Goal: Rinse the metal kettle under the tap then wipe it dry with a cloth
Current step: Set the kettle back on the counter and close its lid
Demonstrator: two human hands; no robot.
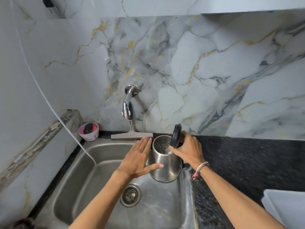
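The metal kettle (165, 166) is held over the right side of the steel sink (102, 156), its black lid (176, 135) flipped up and water drops showing inside. My right hand (188, 150) grips the kettle at its handle side near the rim. My left hand (140, 158) lies flat against the kettle's left wall, fingers spread and thumb across the front. The chrome tap (127, 103) juts from the marble wall, up and left of the kettle; no water stream is visible. No cloth is in view.
A pink tub with a dark scrubber (88, 131) sits at the sink's back left corner. A squeegee (132, 135) leans behind the sink. The drain (130, 195) is below the kettle. Black speckled counter (247, 162) runs right, with a white board (285, 207) at its near edge. A white cord (49, 103) hangs left.
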